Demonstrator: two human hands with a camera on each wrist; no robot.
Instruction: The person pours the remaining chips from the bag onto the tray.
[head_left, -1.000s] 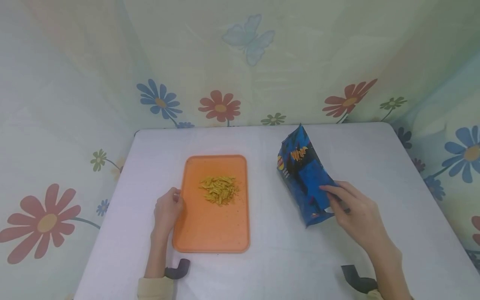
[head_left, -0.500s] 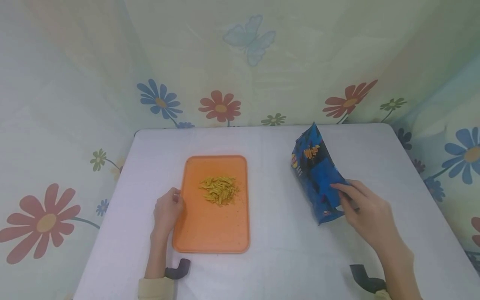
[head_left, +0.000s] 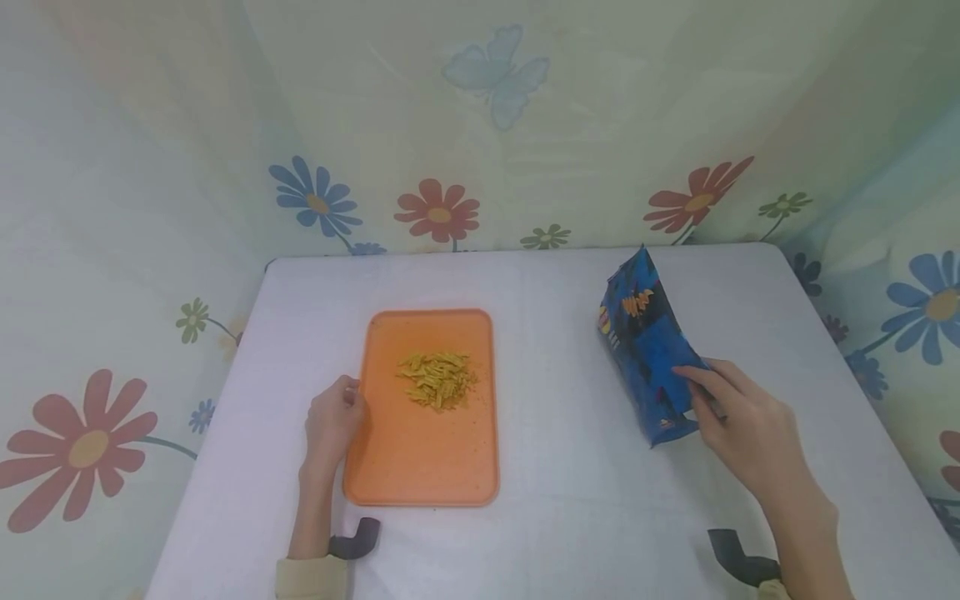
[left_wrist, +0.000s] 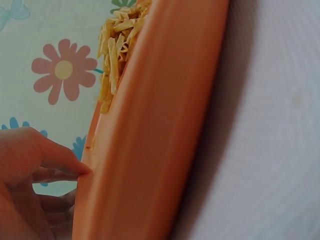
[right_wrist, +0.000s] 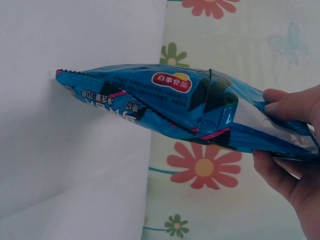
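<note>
An orange tray (head_left: 420,458) lies on the white table with a heap of yellow stick-shaped chips (head_left: 438,381) on it. My left hand (head_left: 333,417) is at the tray's left edge, curled fingers pinching the rim; in the left wrist view a fingertip (left_wrist: 85,169) presses on that rim. To the right, my right hand (head_left: 750,425) grips a blue chip bag (head_left: 652,350) by its near end. In the right wrist view the bag (right_wrist: 150,95) is squeezed between thumb and fingers, its crimped far end pointing away. Whether anything is inside the bag is hidden.
White cloth covers the table (head_left: 555,467), whose far edge meets a curtain (head_left: 360,100) printed with flowers and a butterfly. Black curved pieces (head_left: 356,539) sit at both wrists. Bare cloth separates the tray from the bag.
My right hand has carried the chip bag to the right, away from the tray. The left hand and the tray stay where they were.
</note>
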